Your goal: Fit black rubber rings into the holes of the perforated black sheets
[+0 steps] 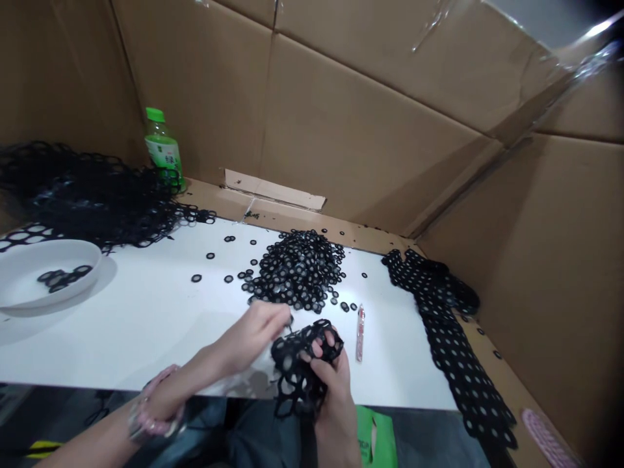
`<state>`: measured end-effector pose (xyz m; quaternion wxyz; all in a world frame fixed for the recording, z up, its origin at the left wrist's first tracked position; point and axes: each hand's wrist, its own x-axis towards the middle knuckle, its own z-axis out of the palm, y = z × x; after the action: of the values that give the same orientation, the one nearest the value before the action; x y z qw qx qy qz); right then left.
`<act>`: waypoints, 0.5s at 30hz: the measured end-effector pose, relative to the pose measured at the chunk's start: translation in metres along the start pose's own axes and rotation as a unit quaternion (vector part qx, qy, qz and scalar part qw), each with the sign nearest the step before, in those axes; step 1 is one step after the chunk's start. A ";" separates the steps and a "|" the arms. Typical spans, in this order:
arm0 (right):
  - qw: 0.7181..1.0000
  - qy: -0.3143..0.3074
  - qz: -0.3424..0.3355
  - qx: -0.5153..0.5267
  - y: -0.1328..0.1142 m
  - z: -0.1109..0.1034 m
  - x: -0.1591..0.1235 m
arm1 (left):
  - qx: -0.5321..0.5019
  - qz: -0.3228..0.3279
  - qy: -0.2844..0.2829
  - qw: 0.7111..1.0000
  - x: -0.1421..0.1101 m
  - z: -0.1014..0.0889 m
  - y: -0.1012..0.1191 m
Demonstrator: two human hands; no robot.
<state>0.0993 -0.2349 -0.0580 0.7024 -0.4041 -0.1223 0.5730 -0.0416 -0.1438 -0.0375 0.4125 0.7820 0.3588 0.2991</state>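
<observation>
My right hand point(331, 380) is closed on a black rubber sheet of joined rings point(299, 367), held at the white table's near edge. My left hand point(258, 335) pinches the top of the same sheet; a beaded bracelet sits on that wrist. Just beyond the hands lies a pile of loose black rings point(299, 266), with more rings scattered around it. A small pink tool point(360, 331) rests on the table to the right of the hands.
A white bowl point(29, 296) with a few rings sits at the left. A heap of emptied black webbing point(92, 195) lies behind it beside a green bottle point(163, 149). Uncut ring sheets point(448, 325) drape at the right. Cardboard walls point(365, 130) enclose the white table point(146, 325).
</observation>
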 end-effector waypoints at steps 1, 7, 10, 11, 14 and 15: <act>1.000 0.006 0.013 0.011 -0.001 -0.003 0.001 | -0.006 -0.023 0.041 0.999 0.005 -0.006 -0.005; 0.998 0.031 0.049 0.033 -0.002 -0.018 0.008 | 0.202 -0.030 0.071 0.976 0.043 -0.024 -0.037; 0.997 0.023 0.058 0.038 0.003 -0.014 0.009 | 0.244 -0.036 0.050 0.968 0.049 -0.015 -0.043; 0.997 0.028 0.063 0.034 0.004 -0.011 0.008 | 0.251 -0.031 0.058 0.966 0.048 -0.012 -0.042; 0.995 0.047 0.079 0.033 0.005 -0.004 0.006 | 0.239 0.023 0.069 0.968 0.037 -0.006 -0.023; 0.995 0.050 0.084 0.037 0.005 -0.002 0.006 | 0.211 0.053 0.054 0.975 0.031 -0.004 -0.013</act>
<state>0.0988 -0.2301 -0.0646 0.6716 -0.4153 -0.0315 0.6127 -0.0311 -0.1113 -0.0416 0.2017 0.8522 0.3932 0.2801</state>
